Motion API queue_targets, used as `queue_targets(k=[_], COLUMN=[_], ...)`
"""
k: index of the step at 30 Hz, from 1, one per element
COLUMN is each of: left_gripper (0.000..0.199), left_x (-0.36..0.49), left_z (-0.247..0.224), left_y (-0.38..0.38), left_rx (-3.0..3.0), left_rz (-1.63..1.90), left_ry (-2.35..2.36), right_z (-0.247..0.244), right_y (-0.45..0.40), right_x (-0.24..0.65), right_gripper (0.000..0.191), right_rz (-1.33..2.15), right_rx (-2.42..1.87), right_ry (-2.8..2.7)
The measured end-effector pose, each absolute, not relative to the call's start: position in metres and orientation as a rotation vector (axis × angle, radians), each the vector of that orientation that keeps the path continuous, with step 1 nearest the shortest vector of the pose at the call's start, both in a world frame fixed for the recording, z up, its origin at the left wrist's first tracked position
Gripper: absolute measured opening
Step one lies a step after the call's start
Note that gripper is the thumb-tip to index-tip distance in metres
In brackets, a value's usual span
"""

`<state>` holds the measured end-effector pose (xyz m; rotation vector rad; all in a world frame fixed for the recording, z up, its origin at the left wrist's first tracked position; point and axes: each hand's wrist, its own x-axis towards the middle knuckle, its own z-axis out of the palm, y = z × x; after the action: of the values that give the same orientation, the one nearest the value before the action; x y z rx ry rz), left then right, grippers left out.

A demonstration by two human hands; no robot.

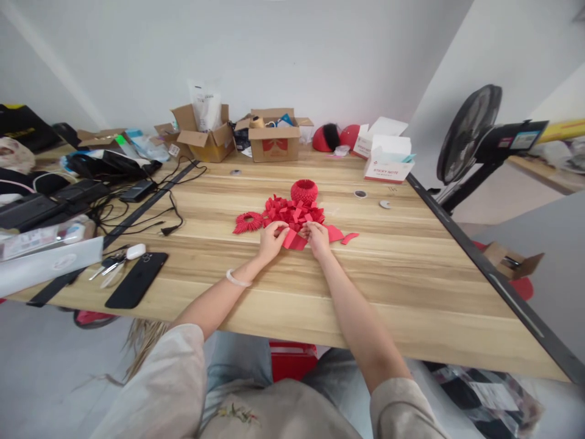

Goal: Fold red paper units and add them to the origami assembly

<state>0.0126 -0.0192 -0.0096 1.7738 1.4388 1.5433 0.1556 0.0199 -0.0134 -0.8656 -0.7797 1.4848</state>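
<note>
Heap of small folded red paper pieces (295, 211): loose, angular, piled on the pale wood-grain counter (365, 274), in front of the person. Landmark for all entries below.

Round pleated red paper bowl-form (304, 194): one, upright, just beyond the heap. Probably light and springy, held by its interlocked folds; best taken low around the outer wall with an even, light grip, as squeezing the rim could spread the pleats.

Flat pleated red paper ring (241, 226): one, with open centre, just left of the heap. Likely to flex and part at its joints; better supported from beneath on two sides than lifted by a single point.

Flat red paper piece (289, 238): one, at the near edge of the heap. Judged thin, nearly weightless, crisp enough to hold a crease, easily bent or torn; best held by its edges between thumb and forefinger.

Left hand (273, 240): near left of the heap; thumb and fingers pinch the flat red paper piece.

Right hand (317, 238): near right of the heap; fingers curled in towards the thumb, close to the paper. What they pinch, if anything, cannot be told.

Red paper offcuts (335, 233): right of the heap, beside the right hand, a curved strip (350, 238) outermost.
</note>
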Motion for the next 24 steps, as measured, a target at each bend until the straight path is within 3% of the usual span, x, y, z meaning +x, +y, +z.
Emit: queue_targets(k=[15, 24], left_gripper=[0.016, 0.025], left_x=[0.008, -0.002], left_z=[-0.010, -0.010], left_y=[-0.020, -0.023], left_rx=[1.807, 1.990], left_rz=[1.489, 1.544], left_ry=[1.496, 1.641], right_z=[-0.010, -0.017], right_y=[0.020, 0.025], right_x=[0.156, 0.151], right_gripper=[0.009, 0.009], right_rz=[1.563, 1.612], right_rx=[-0.881, -0.782], right_ry=[-0.811, -0.857])
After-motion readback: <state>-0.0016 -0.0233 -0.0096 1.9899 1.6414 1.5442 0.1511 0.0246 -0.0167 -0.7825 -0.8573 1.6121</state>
